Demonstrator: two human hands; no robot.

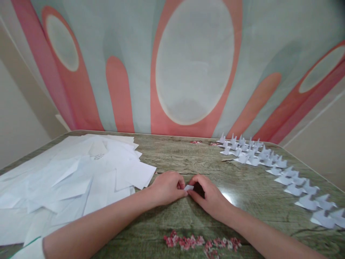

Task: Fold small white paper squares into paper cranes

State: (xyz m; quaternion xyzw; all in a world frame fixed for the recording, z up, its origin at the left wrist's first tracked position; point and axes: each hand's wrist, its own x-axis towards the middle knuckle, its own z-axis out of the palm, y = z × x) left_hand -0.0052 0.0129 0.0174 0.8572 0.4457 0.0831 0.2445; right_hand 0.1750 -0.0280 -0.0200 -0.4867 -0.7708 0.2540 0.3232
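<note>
A small folded piece of white paper (189, 187) sits between my two hands, just above the middle of the table. My left hand (169, 187) pinches its left side with thumb and fingers closed. On the other side, my right hand (206, 194) grips it between thumb and forefinger. Most of the folded paper is covered by my fingers, so its shape is hard to make out. Left of my left hand lies a wide heap of loose white paper sheets (105, 172). Over on the right stand rows of folded white paper cranes (275, 171).
The wood-patterned table (172, 154) carries printed pink flowers (188, 241) near its front edge, with smaller ones at the back. Behind it hangs a pink and grey-green patterned cloth (194, 129). One sheet in the heap bears handwriting (98, 156).
</note>
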